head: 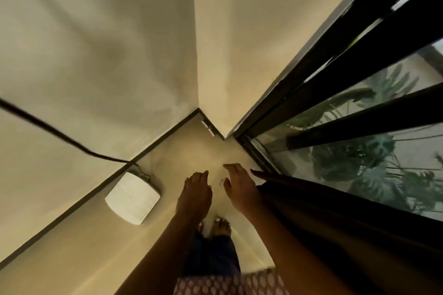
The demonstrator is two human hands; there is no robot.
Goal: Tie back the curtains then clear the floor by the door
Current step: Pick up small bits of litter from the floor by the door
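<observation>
Both hands (194,195) (241,188) hang open; dark curtain (311,208) just beside right hand

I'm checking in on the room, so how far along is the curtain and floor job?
Nothing looks finished. The dark curtain hangs loose by the glass door, with no tie visible. Both hands are open and empty, reaching down toward the corner: the left hand over bare floor, the right hand beside the curtain's edge. The white box and its cable remain on the floor by the wall.
</observation>
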